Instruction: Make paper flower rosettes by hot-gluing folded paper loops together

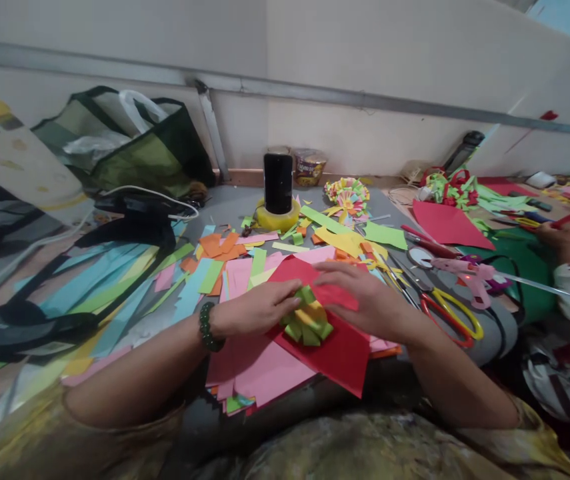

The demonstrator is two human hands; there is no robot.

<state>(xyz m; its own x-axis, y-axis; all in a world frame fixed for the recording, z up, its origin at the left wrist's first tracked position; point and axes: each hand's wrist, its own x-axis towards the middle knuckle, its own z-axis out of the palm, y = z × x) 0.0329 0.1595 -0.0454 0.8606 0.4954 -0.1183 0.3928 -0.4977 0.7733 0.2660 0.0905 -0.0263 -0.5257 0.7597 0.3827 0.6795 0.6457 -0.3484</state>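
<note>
A green and yellow paper flower (309,321) with looped petals lies on a sheet of red paper (347,360). My left hand (257,308), with a dark beaded bracelet at the wrist, rests at the flower's left edge, its fingers stretched out and touching the petals. On the other side, my right hand (369,297) hovers over the red sheet with its fingers apart, holding nothing. Beneath the red sheet is a stack of pink paper (259,373). Loose yellow strips (339,241) and orange pieces (222,247) lie beyond my hands.
Scissors with red and yellow handles (452,317) and a pink glue gun (477,277) lie at right. A phone (278,183) stands in a yellow tape roll (279,217). A finished pompom (347,197) sits behind. Another person's hand (562,240) works at far right. A green bag (149,147) stands back left.
</note>
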